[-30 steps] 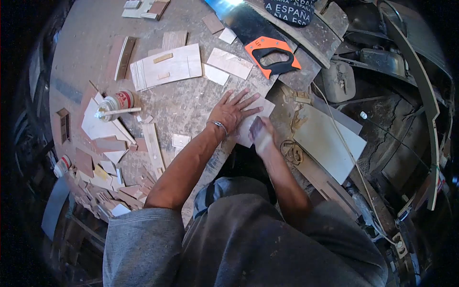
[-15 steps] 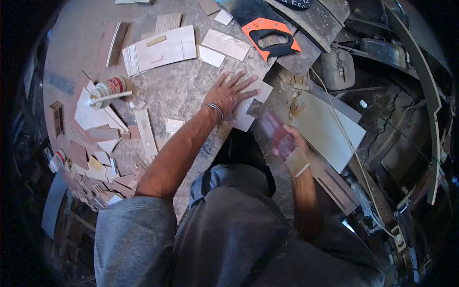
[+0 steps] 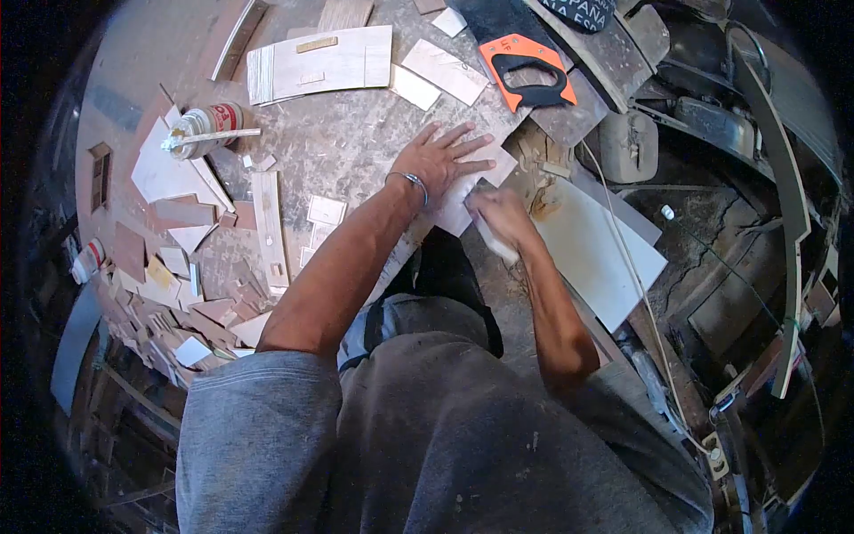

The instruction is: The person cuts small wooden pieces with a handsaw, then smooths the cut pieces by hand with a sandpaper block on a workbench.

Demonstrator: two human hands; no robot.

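My left hand (image 3: 438,169) lies flat with its fingers spread, pressing on a thin pale sheet (image 3: 455,216) at the table edge. A bracelet circles that wrist. My right hand (image 3: 500,216) is wrapped round a block (image 3: 495,242) with a pale side, held against the sheet's right edge; its details are partly hidden by the fingers. Part of the sheet lies beneath my left palm.
An orange-handled saw (image 3: 531,75) lies beyond my hands. Thin wood pieces (image 3: 322,64) and an open glue jar (image 3: 206,130) stand at the left. A white panel (image 3: 598,254) and a cord (image 3: 630,258) are at the right.
My right hand has moved up and left with the block, from off the edge to against the sheet. My left hand stays on the sheet. The whole view has shifted slightly.
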